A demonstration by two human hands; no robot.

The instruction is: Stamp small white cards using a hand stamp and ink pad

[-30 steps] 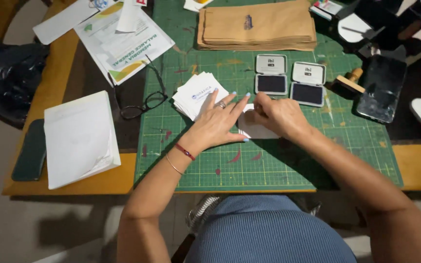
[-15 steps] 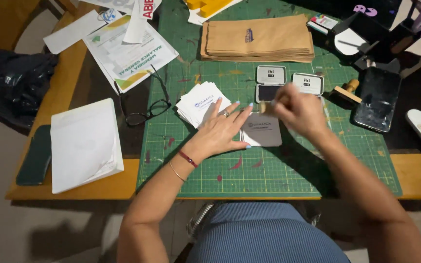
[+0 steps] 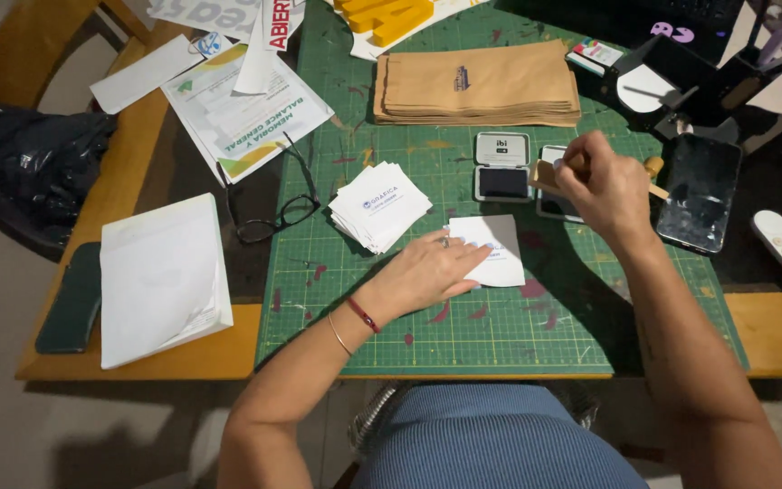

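White card (image 3: 492, 249) lies flat on the green cutting mat (image 3: 500, 335), near the mat's centre. Left hand (image 3: 423, 272) rests on the card's nine o'clock edge, fingers (image 3: 463, 246) spread flat and pressing down, not gripping. Right hand (image 3: 595, 181), at two o'clock from the card, has its fingers curled tight around a wooden-handled stamp (image 3: 545, 174), held over the right-hand ink pad (image 3: 556, 195). A second ink pad (image 3: 501, 167) sits just beside it at nine o'clock. White card stack (image 3: 378, 204) lies at ten o'clock from the single card, close by but apart. Brown envelopes (image 3: 477, 83) are stacked at twelve o'clock. A phone (image 3: 700, 192) lies at three o'clock from the right hand, on the surface; spectacles (image 3: 278, 215) sit off the mat's left edge.
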